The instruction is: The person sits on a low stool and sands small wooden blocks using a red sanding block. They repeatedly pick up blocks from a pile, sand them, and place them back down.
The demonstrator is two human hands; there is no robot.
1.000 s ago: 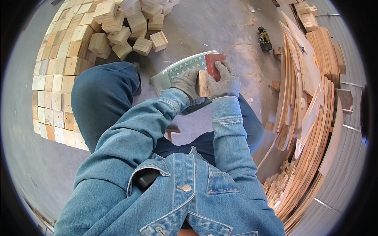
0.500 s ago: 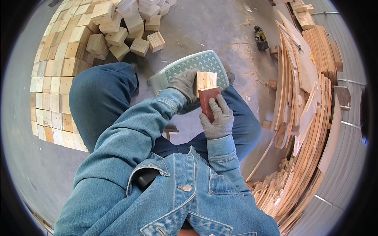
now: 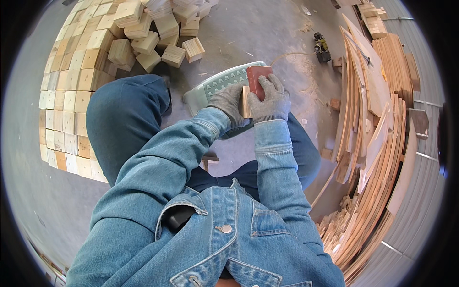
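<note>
My left hand (image 3: 228, 101), in a grey glove, grips a small pale wooden block (image 3: 245, 102) held upright over a pale green plastic stool (image 3: 215, 86). My right hand (image 3: 271, 98), also gloved, presses a reddish-brown sanding block (image 3: 257, 79) against the top right side of the wooden block. Both hands touch the block from either side. My denim sleeves and knees fill the lower middle of the view.
A loose heap of wooden blocks (image 3: 162, 33) lies ahead, with rows of laid-out blocks (image 3: 67, 95) at the left. Stacked thin wooden strips and planks (image 3: 377, 143) stand along the right. A small power tool (image 3: 321, 48) lies on the concrete floor far right.
My right hand slid the sanding block down the wooden block toward me, then back up to its far end. My left hand kept holding the block.
</note>
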